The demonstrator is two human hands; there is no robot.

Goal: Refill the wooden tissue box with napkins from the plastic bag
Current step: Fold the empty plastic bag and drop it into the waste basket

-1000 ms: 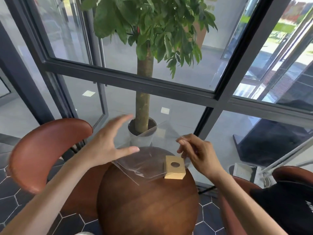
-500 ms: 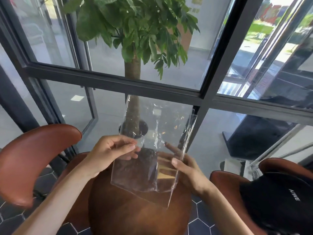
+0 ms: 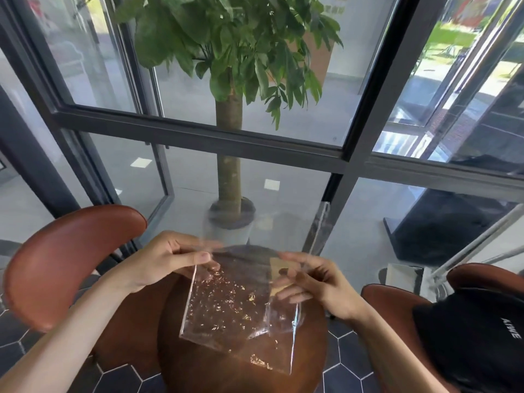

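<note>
— Both hands are on the plastic bag (image 3: 241,304), held up over the round counter (image 3: 215,375). Left hand (image 3: 170,259) pinches the bag's top left corner between thumb and fingers. Right hand (image 3: 314,282) has its fingers spread along the top right edge, some of them seemingly behind the film.

— Is it open yet?

— Hard to say. The upper edge between the hands is blurred, so I cannot tell whether the mouth is parted. It looks like the opening step, judging by where the fingers sit.

— And the napkins?

— I see none. The bag is clear and looks flat; only glints and the brown counter show through it.

— The tissue box?

— A pale yellowish-tan patch (image 3: 279,275) shows through the film just by the right fingers. That may be the box, standing on the counter beyond the bag, but it is too veiled to be sure.

— So how far along?

— Early, I judge. Nothing has gone into the box as far as can be seen; opening the bag, pulling napkins out and filling the box all remain.
</note>
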